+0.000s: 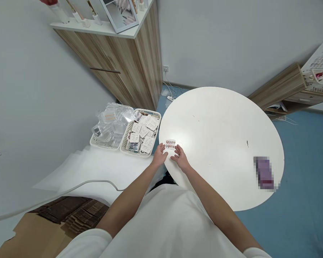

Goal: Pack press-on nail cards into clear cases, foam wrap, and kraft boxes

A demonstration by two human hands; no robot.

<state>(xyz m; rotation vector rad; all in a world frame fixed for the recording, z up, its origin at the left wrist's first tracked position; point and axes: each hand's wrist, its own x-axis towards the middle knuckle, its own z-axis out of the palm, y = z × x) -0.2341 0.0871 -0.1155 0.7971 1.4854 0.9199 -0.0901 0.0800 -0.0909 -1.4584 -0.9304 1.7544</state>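
Observation:
A small card of press-on nails (170, 144), with two rows of pinkish and greyish nails, lies flat at the near left edge of the round white table (220, 122). My left hand (159, 156) is just to its left, fingers apart and the thumb pointing inward. On the other side, my right hand (181, 158) is also open, with its fingertips close to the card's right edge. Whether any fingertip touches the card, I cannot tell. Neither hand grips anything.
Left of the table stand a white basket (121, 150) of labelled cards and another basket (94, 142) heaped with clear plastic boxes. A pixelated purple object (264, 172) lies at the table's right. Behind is a wooden cabinet (123, 64); a cardboard box (40, 233) sits lower left.

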